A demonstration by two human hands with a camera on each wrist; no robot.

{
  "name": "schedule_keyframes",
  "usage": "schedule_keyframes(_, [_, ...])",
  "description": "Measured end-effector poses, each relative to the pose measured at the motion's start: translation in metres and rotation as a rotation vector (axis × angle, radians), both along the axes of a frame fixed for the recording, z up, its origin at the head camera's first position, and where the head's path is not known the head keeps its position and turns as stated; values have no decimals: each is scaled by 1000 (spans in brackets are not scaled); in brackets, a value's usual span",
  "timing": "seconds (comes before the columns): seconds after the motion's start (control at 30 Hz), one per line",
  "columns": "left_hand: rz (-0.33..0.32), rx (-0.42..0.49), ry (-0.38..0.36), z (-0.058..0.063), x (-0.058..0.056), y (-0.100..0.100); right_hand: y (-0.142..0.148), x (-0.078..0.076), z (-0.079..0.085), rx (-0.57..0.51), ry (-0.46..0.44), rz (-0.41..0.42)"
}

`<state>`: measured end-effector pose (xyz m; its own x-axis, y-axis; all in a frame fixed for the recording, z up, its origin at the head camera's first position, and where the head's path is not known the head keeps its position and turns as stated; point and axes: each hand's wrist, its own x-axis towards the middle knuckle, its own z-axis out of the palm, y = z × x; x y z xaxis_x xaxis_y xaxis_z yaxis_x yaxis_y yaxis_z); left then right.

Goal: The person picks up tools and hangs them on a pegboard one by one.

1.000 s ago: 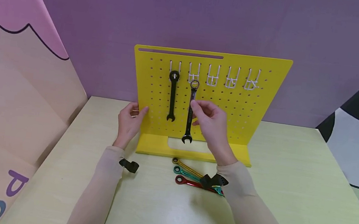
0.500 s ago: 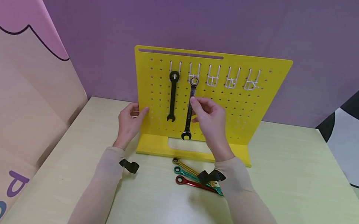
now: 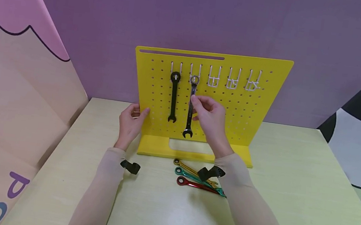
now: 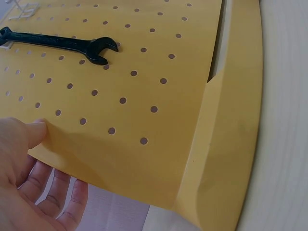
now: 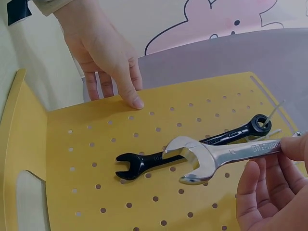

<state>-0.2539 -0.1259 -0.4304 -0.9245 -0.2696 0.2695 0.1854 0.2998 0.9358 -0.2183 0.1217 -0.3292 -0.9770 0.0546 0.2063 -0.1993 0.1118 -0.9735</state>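
Observation:
My left hand grips the left edge of a yellow pegboard, thumb on the front face and fingers behind it. In my right hand a silver combination wrench is pinched by the shank between thumb and fingers. It hangs upright, open end down, with its ring end at the second white hook; whether the ring is over the hook tip cannot be told. A black combination wrench hangs by its ring on the leftmost hook. The right wrist view shows the silver wrench's open jaw in front of the black one.
On the table before the board lie a yellow wrench, a green wrench and a red wrench, partly under my right wrist strap. More white hooks stand to the right. A purple wall rises behind.
My right hand has raised the silver wrench slightly and shifted it a little left, bringing its ring up to the second hook. My left hand has stayed on the board's edge.

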Motion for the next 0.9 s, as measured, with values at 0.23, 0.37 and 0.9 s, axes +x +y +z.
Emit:
schedule_keyframes(0.23, [-3,2,-11,-1,-2,0,0,-6,0,-26,-35,-8])
schedule_keyframes(0.37, [-6,10,-14,-1,-2,0,0,-7,1,-44,-61,-3])
schedule_keyframes(0.9, [-4,16,-15,-3,-3,-1,-2,-19,-4,-61,-93,-9])
